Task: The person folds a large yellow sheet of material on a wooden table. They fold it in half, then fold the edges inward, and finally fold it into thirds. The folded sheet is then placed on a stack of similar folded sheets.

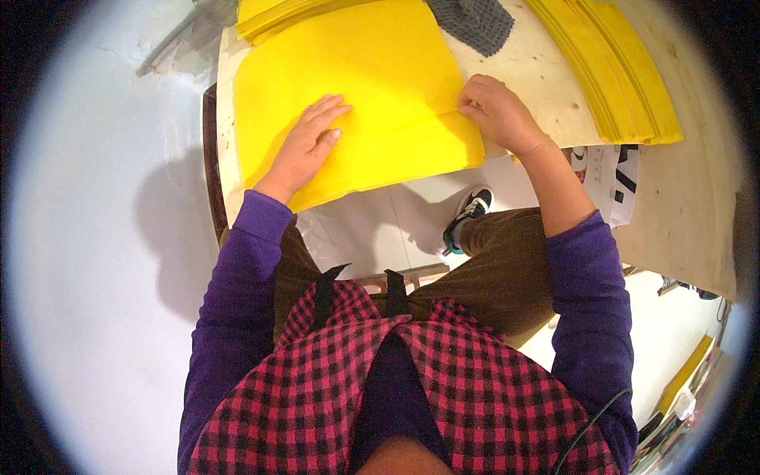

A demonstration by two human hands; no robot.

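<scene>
A wide yellow cloth-like sheet (348,63) lies flat on the pale wooden table, its near edge reaching the table's front. My left hand (305,142) rests on the sheet's left part, fingers stretched out and holding nothing. At the sheet's right edge, my right hand (495,111) is closed in a pinch on it. A faint crease runs leftward from those fingertips. Whether one layer or more is between the fingers is hidden.
Folded yellow stacks lie at the far left (285,16) and on the right (609,71). A crumpled grey cloth (475,24) sits at the back. The wooden tabletop (546,95) shows between them. A printed white bag (609,178) hangs below the table's edge. A wall (103,237) stands left.
</scene>
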